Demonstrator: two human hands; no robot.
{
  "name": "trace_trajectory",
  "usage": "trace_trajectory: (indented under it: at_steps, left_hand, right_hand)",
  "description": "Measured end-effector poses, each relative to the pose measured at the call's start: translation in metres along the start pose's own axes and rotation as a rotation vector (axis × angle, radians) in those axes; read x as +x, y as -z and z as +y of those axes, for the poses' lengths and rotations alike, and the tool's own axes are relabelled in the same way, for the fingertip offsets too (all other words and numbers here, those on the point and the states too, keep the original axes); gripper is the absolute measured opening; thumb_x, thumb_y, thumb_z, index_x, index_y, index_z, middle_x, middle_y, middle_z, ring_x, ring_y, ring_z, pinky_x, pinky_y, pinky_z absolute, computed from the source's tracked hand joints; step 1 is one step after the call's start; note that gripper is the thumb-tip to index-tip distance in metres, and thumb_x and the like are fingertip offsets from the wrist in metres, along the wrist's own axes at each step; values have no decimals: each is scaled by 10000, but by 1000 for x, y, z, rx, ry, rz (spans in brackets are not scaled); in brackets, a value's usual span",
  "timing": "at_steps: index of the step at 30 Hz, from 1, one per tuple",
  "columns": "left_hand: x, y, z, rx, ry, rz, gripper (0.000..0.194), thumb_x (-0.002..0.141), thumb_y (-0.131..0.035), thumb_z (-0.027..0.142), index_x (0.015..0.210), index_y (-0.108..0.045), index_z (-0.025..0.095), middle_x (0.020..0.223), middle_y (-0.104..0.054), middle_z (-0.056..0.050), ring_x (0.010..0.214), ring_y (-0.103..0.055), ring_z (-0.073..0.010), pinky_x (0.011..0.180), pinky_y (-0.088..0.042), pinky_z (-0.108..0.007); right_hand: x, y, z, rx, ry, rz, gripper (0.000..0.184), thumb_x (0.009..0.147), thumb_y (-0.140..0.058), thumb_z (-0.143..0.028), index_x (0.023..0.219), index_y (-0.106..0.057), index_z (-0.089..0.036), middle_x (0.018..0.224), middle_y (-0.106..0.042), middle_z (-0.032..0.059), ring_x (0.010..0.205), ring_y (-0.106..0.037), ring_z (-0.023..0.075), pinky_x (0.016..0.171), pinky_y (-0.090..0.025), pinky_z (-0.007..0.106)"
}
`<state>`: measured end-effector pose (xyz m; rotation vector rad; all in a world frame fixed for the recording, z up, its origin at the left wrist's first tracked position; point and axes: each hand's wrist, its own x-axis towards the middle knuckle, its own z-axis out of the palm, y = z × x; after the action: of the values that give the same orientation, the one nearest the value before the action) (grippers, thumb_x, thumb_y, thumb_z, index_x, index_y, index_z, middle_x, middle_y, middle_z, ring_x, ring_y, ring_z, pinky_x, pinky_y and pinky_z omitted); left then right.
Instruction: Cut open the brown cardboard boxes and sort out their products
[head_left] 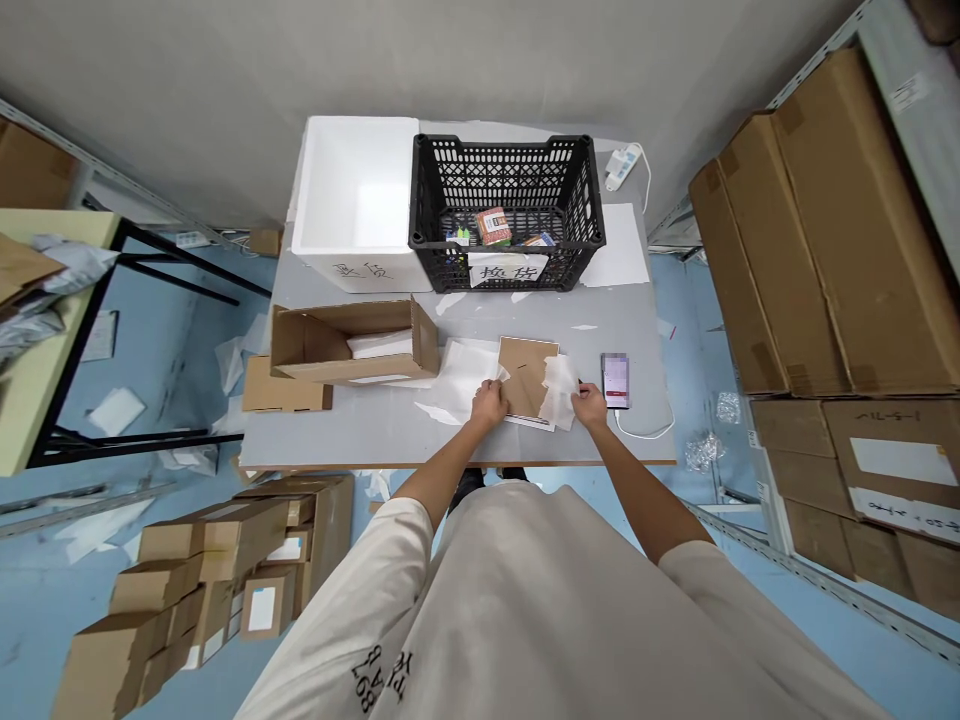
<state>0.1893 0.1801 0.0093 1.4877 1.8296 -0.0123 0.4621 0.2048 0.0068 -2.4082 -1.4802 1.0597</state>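
On the table in front of me lies a flat brown cardboard piece [523, 372] with white edges. A torn white sheet [559, 388] covers its right side. My right hand [589, 406] pinches the right edge of that sheet, fingers closed. At the cardboard's left edge is my left hand [489, 404], its fingers closed at a small white scrap of paper. More white paper [466, 372] spreads to the left, under or beside the cardboard. What exactly sits between the left fingertips is hard to see.
An open cardboard box [356, 340] holding white paper stands left. Behind are a white foam box [352, 190] and a black crate [506, 265] with several small packs. A phone [615, 381] with a cable lies right. Stacked cartons [825, 250] rise at the right.
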Motion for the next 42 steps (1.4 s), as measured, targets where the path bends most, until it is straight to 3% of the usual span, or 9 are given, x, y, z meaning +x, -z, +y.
trace_trajectory:
  at_steps: [4,8,12,14,17,20,25,34,42]
  left_hand:
    - [-2,6,-1,45,18,33,461,915,-496,269,1375,-478,237,1441,-470,-129,1292,-504,-302,1056,-432,-414]
    - [-4,17,3,74,12,138,462,930,-479,289,1387,-477,220,1447,-445,-146,1311,-473,-322,1070,-421,-425]
    - [-6,26,12,103,-98,145,497,916,-476,253,1411,-468,213,1445,-454,-147,1313,-460,-324,1093,-401,-437]
    - [-6,27,16,120,-225,67,529,904,-476,217,1432,-448,234,1434,-488,-128,1310,-466,-313,1101,-392,-439]
    - [-5,25,16,127,-333,-51,552,905,-469,197,1452,-413,236,1439,-510,-123,1305,-484,-306,1090,-393,-444]
    - [0,21,10,87,-257,-74,524,932,-455,230,1452,-398,201,1466,-481,-158,1296,-501,-314,1069,-401,-449]
    - [9,18,0,13,-137,-3,469,937,-462,253,1403,-444,204,1469,-458,-166,1307,-490,-319,1064,-396,-438]
    - [18,14,-1,-79,-29,62,556,839,-571,248,1383,-463,211,1511,-414,-172,1319,-477,-351,1067,-386,-452]
    - [19,10,4,-204,26,24,660,779,-619,258,1416,-454,202,1445,-496,-167,1301,-511,-330,1060,-402,-436]
  right_hand:
    - [-11,20,4,-96,-37,123,461,812,-532,-175,1272,-513,-199,1189,-626,105,1026,-608,246,848,-466,324]
    - [-28,30,-20,-165,311,201,416,877,-389,-130,1257,-543,-205,1304,-551,123,1213,-501,251,1004,-396,362]
    - [-42,24,-52,-307,781,-126,438,905,-415,-128,1289,-595,-238,1343,-579,98,1315,-420,273,1097,-301,413]
    - [-43,18,-59,-397,875,-242,393,934,-440,-166,1271,-624,-251,1333,-607,93,1322,-413,288,1116,-265,438]
    - [-34,12,-52,-491,713,-192,362,990,-407,-260,1271,-634,-230,1336,-619,123,1271,-467,310,1092,-290,460]
    - [-18,9,-34,-473,440,-122,414,1008,-382,-326,1329,-604,-190,1347,-621,154,1244,-525,327,1046,-362,450]
    - [3,-3,-13,-156,125,-260,436,978,-466,-377,1342,-607,-183,1281,-686,121,1217,-609,297,1006,-452,384]
    - [0,-27,-31,93,-76,-187,522,836,-650,-580,1144,-685,-160,1228,-713,163,1180,-658,335,962,-502,374]
    - [-3,-32,-37,168,-149,-112,463,628,-814,-486,949,-647,-197,1075,-734,116,1080,-688,310,886,-539,363]
